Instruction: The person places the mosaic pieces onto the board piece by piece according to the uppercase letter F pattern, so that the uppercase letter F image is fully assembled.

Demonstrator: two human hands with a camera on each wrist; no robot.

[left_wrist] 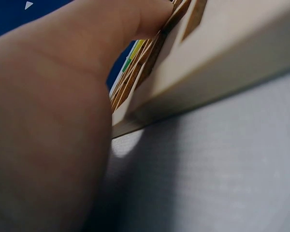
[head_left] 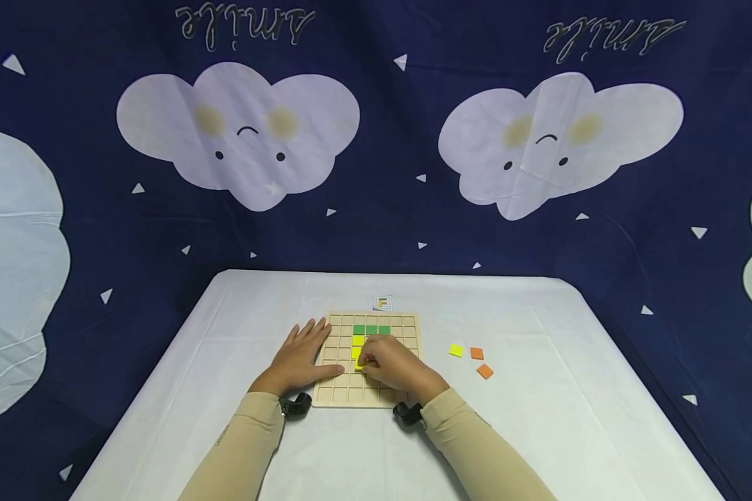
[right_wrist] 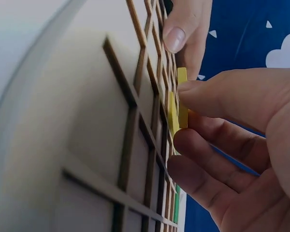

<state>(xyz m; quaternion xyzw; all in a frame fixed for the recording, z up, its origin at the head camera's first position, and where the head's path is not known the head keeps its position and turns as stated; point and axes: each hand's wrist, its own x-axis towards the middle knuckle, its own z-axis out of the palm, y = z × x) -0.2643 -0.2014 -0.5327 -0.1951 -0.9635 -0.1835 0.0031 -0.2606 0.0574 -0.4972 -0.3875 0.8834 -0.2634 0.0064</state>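
A wooden grid board (head_left: 338, 398) lies on the white table, with a row of green square tiles (head_left: 371, 330) and yellow tiles (head_left: 358, 341) set in a column below its left end. My right hand (head_left: 390, 362) pinches a yellow square tile (right_wrist: 182, 106) between thumb and fingers, just over the board at the column's lower end. On the board's left edge rests my left hand (head_left: 299, 358), fingers spread and thumb reaching onto the grid. In the left wrist view that hand (left_wrist: 48, 106) hides much of the board.
Right of the board lie a loose yellow tile (head_left: 456, 351), an orange tile (head_left: 477, 353) and another orange tile (head_left: 485, 371). A small printed pattern card (head_left: 383, 303) sits behind the board. A dark blue cloth with clouds (head_left: 388, 236) hangs beyond the table (head_left: 539, 431).
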